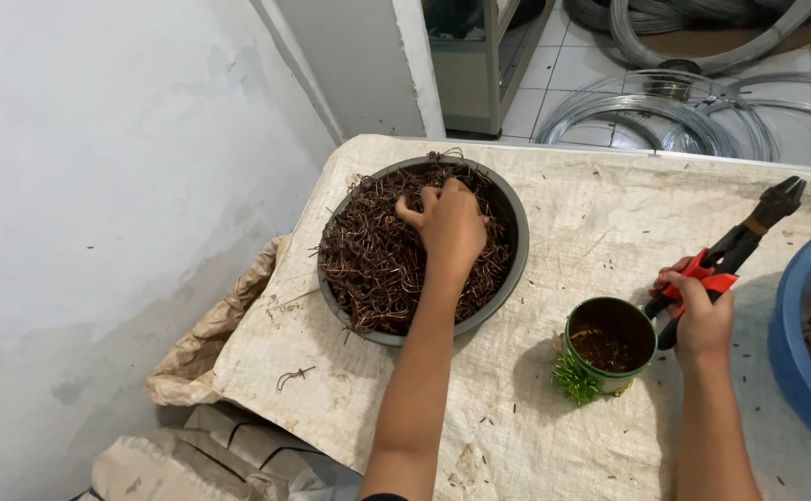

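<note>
step in hand: picking. the left hand (450, 225) is down in the grey bowl (515, 243) with fingers spread and dug into the brown wire pieces (373, 264); i judge it is gathering some, but i cannot tell if a piece is already pinched.
left hand: fingers apart, buried in the heap, at about 10 o'clock on the tabletop (609, 199).
right hand: the right hand (700, 315) is clamped around the red handles of the black cutter (737, 245), at about 3 o'clock; the cutter head points up to 1 o'clock and is off the cloth.
next move, as i judge: it calls for a small pinch that takes few pieces out of the tangle, because they hook one another, and for a steady cutter held near the can.
grey bowl: round, shallow, full almost to the rim with curled brown wire pieces; some hang over the edge at 12 o'clock and 7 o'clock.
green can (609, 345): small, open, just beside the right hand at its 9 o'clock; inside there is something dark and shiny, i cannot tell what.
blue tub (795, 353): at the 3 o'clock edge, cut by the frame, holding more brown wire.
stray piece (294, 376): one wire bit lies alone on the cloth at 8 o'clock.
floor: silver wire coils (646, 111) lie behind the tabletop at 12 o'clock.
</note>
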